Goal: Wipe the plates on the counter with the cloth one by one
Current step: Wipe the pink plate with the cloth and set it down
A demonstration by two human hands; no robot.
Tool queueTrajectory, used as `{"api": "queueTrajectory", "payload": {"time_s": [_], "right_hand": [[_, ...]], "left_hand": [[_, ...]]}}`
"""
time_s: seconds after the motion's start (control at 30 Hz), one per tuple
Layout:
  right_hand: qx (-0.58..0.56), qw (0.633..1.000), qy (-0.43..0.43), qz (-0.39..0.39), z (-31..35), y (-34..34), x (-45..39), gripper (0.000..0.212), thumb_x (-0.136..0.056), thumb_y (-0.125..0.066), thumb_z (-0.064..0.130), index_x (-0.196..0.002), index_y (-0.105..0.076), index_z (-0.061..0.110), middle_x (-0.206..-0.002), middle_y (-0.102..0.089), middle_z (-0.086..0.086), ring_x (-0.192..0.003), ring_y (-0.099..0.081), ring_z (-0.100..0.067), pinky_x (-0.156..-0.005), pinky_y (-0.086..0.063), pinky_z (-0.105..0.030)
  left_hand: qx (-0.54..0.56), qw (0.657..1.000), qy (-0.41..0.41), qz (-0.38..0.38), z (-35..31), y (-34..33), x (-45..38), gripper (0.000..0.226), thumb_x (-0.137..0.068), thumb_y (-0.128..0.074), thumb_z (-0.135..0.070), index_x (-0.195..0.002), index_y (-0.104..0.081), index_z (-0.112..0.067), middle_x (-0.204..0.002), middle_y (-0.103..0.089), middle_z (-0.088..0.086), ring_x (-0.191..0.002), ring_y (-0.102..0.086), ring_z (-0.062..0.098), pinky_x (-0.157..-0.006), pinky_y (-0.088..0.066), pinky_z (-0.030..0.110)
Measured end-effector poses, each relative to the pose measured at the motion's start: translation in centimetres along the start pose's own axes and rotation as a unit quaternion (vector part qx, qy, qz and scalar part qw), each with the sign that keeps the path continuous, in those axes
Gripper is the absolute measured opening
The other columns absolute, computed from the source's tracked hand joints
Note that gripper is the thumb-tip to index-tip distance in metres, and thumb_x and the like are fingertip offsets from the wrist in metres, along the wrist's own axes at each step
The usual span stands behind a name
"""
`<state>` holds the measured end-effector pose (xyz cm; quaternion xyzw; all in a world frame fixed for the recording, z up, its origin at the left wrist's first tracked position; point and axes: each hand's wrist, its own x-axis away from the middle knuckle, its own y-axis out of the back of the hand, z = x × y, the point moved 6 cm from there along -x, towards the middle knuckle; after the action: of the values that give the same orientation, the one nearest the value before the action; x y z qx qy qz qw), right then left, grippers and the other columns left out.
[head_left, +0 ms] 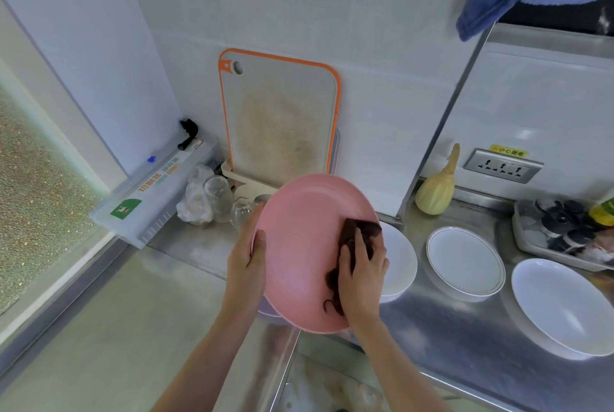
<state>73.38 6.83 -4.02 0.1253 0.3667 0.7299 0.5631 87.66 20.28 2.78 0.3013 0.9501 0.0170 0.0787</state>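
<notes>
Forearms: two bare arms enter from the lower edge and converge on one plate held above the bench edge.
Right hand (363,270): grip closed on a dark brown cloth (357,234), pressing it flat against the plate's face near its right rim.
Left hand (247,259): grip clamped on the left rim, thumb on the face, fingers behind.
Round pink plastic plate (305,245): held tilted, face toward the camera; its unwiped face lies to the left of the cloth, so the likely next stroke runs toward the left hand.
Stainless steel bench (465,328): carries three white plates, (400,262) partly hidden just behind the pink one, a rimmed plate (465,260) beside it, a deep one (561,307) farthest right.
Orange-edged grey cutting board (279,119): leans upright against the tiled wall.
</notes>
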Motion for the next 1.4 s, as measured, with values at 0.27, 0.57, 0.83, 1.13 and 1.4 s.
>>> {"api": "queueTrajectory", "payload": {"time_s": [0.27,0.57,0.83,1.13,1.4], "right_hand": [[-0.097,0.984,0.151,0.021,8.0,0.8,0.7,0.043,-0.095,-0.038,0.037,-0.133,-0.052,0.024,-0.144,-0.039,-0.004,-0.115,-0.035,-0.019,-0.100,-0.025,-0.025],[-0.076,0.946,0.308,0.073,9.9,-1.0,3.8,0.039,-0.098,-0.043,0.034,-0.133,-0.052,0.021,-0.136,-0.044,-0.011,-0.105,-0.041,-0.024,-0.093,-0.034,-0.026],[-0.014,0.976,0.215,-0.030,10.0,0.4,-3.6,0.040,-0.097,-0.039,0.031,-0.131,-0.055,0.016,-0.126,-0.051,-0.022,-0.095,-0.047,-0.034,-0.083,-0.037,-0.037],[0.115,0.992,0.060,0.005,1.1,1.3,-4.3,0.038,-0.094,-0.054,0.022,-0.132,-0.054,0.015,-0.133,-0.043,-0.021,-0.095,-0.045,-0.040,-0.072,-0.050,-0.046],[0.097,0.983,0.004,0.154,-2.3,-1.7,3.5,0.036,-0.096,-0.046,0.029,-0.129,-0.054,0.018,-0.123,-0.045,-0.010,-0.101,-0.045,-0.029,-0.087,-0.044,-0.039]], "left_hand": [[0.015,1.000,0.012,0.019,-1.0,-1.8,-0.2,0.039,-0.099,-0.037,-0.007,-0.127,-0.045,-0.033,-0.120,-0.049,-0.032,-0.109,-0.043,-0.027,-0.091,-0.029,-0.006],[0.034,0.999,0.008,0.004,-1.2,-0.9,-0.5,0.037,-0.101,-0.035,-0.013,-0.126,-0.044,-0.038,-0.123,-0.051,-0.026,-0.110,-0.044,-0.026,-0.092,-0.032,-0.003],[0.010,0.999,-0.023,0.039,-1.1,-0.6,-0.2,0.039,-0.096,-0.040,-0.010,-0.127,-0.049,-0.032,-0.132,-0.052,-0.019,-0.119,-0.043,-0.018,-0.096,-0.029,-0.001],[0.032,0.999,-0.020,-0.023,-2.0,0.1,-0.3,0.040,-0.098,-0.040,-0.004,-0.125,-0.051,-0.031,-0.121,-0.053,-0.029,-0.110,-0.044,-0.026,-0.089,-0.031,-0.004],[-0.016,0.994,0.016,-0.103,0.7,0.3,1.3,0.039,-0.098,-0.040,-0.004,-0.131,-0.052,-0.020,-0.105,-0.057,-0.030,-0.088,-0.047,-0.032,-0.076,-0.032,-0.008]]}}
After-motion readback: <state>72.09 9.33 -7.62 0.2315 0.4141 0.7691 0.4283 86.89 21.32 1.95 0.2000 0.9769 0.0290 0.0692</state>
